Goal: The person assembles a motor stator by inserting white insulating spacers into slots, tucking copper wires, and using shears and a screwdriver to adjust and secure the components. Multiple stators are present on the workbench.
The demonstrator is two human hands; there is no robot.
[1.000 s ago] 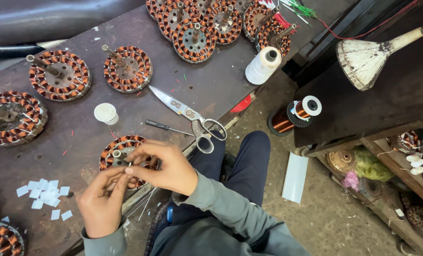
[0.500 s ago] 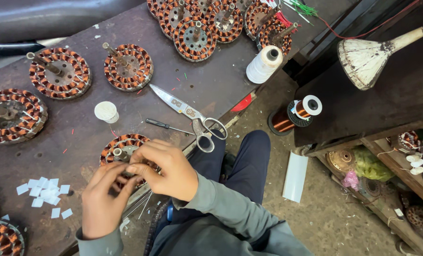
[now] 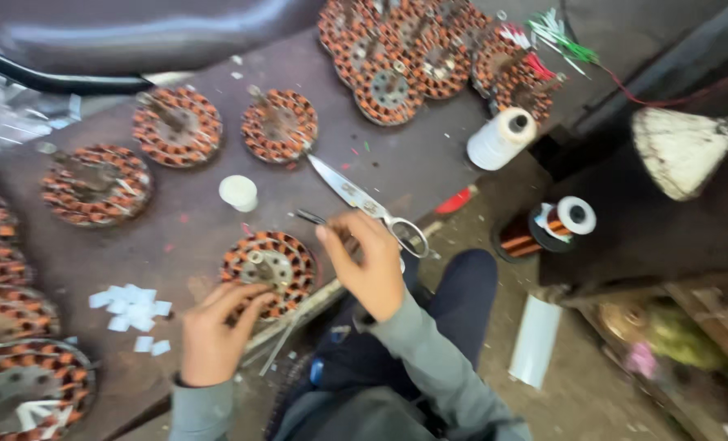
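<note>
The left hand (image 3: 210, 336) stayed cupped against the wound copper stator (image 3: 268, 269) at lower centre of the counter (image 3: 429, 167). The right hand (image 3: 366, 263) had lifted off it, fingers loosely open, toward the scissors (image 3: 370, 204) just beyond.

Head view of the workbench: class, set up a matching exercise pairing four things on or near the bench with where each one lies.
Things:
1. Steel scissors with looped handles
2. White thread spool
3. Small white paper squares
4. Copper-wound round stator nearest the hands

Places:
A. At the bench's right edge, beside the pile of stators
B. Between the left hand and the right hand
C. On the bench, left of the left hand
D. On the bench, just beyond the right hand

Pairs: 1-D, 2-A, 3-C, 4-B
</note>
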